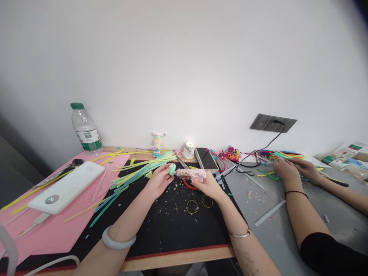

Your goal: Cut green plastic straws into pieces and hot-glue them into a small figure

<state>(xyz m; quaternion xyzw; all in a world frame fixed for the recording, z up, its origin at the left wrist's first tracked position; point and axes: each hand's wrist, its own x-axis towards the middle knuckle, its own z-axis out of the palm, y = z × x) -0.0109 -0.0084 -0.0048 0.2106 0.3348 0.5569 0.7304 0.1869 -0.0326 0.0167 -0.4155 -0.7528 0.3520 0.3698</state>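
Observation:
My left hand [160,179] pinches a small green fuzzy piece [172,169], which looks like a bent pipe cleaner. My right hand [208,186] is wrapped round a pink glue gun [195,174]. Its nozzle points left and comes close to the green piece; whether they touch I cannot tell. Behind the glue gun lie scissors, their red handle [189,185] partly hidden by my right hand and the gun. A bundle of green, yellow and blue pipe cleaners [135,176] spreads out to the left of my left hand.
A black mat [172,226] holds scraps and two rubber bands [192,207]. A power bank [67,187] rests on pink paper [71,230] beside a bottle [86,132]. Behind are a figurine [156,145], paper cup [189,150] and phone [206,159]. Another person's hands [287,168] work at right.

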